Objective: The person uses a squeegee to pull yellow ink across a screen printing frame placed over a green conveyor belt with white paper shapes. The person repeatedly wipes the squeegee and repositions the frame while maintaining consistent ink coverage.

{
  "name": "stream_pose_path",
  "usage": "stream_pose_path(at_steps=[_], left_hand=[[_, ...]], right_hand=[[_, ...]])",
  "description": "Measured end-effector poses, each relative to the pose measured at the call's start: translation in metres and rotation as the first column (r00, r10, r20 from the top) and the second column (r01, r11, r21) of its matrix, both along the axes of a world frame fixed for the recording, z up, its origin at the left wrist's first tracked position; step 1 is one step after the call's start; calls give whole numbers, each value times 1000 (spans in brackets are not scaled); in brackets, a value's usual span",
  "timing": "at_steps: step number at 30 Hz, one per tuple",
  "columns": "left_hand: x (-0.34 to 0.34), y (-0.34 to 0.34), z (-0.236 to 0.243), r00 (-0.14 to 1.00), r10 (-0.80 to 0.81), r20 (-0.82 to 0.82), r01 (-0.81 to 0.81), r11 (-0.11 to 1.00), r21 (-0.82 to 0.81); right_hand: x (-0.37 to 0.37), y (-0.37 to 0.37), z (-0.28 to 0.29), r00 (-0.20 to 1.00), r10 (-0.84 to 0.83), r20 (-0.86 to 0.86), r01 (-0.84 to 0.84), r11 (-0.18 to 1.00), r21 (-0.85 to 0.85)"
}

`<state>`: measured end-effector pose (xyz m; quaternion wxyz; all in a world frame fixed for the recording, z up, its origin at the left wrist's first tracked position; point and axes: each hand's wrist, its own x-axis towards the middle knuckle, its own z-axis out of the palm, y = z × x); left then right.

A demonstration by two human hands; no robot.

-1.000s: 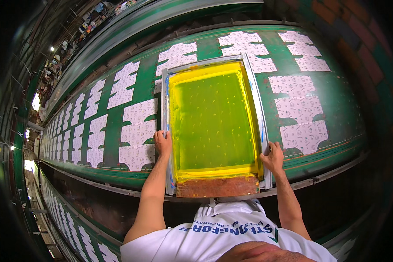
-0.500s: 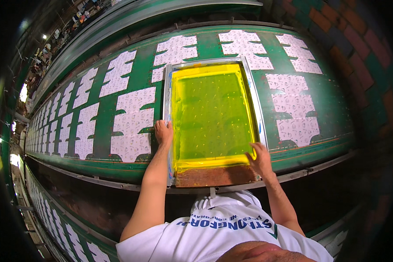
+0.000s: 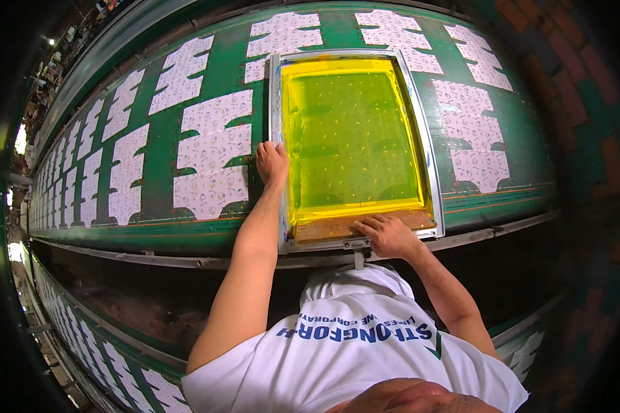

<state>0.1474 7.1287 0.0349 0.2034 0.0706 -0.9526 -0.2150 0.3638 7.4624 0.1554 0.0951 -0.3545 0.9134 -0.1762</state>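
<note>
A screen-printing frame (image 3: 274, 103) with metal rails and translucent yellow mesh (image 3: 351, 138) lies on the green printing table in front of me. Through the mesh, the cut fabric shapes underneath show faintly. My left hand (image 3: 273, 164) is closed on the frame's left rail, its fingers curled over the metal. At the frame's near end runs a brown wooden-looking bar (image 3: 324, 227). My right hand (image 3: 390, 236) grips this near end, fingers bent over the bar and pointing left; its thumb is hidden. A small metal bracket (image 3: 357, 245) sits at the near edge, beside that hand.
Patterned pale fabric pieces (image 3: 215, 155) lie in two rows along the green table (image 3: 162, 138), with more pieces (image 3: 472, 138) right of the frame. A metal rail (image 3: 165, 259) follows the table's near edge. Another table with fabric pieces (image 3: 93, 351) stands at lower left.
My right hand has moved from the frame's near right corner leftward onto the bar at its near end. My left hand stays on the left rail. The whole view has shifted, so the table appears higher.
</note>
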Motion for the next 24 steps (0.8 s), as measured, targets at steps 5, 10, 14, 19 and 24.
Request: stream_pose_path(at_steps=[5, 10, 14, 19, 24], left_hand=[[-2, -2, -1, 1000, 13, -9, -12, 996, 85], [-3, -3, -5, 998, 47, -42, -39, 986, 163], [-3, -5, -7, 998, 48, -46, -38, 978, 203], [-3, -5, -3, 999, 44, -18, -41, 986, 163], [-6, -2, 0, 999, 40, -29, -39, 999, 32]], right_hand=[[-7, -21, -13, 975, -216, -58, 220, 972, 77], [-17, -34, -37, 932, -310, -188, 318, 948, 16], [-79, -41, -54, 901, -388, -192, 408, 910, 77], [-212, -43, -62, 888, -387, -249, 419, 903, 92], [-348, -44, -63, 896, -371, -244, 419, 888, 189]])
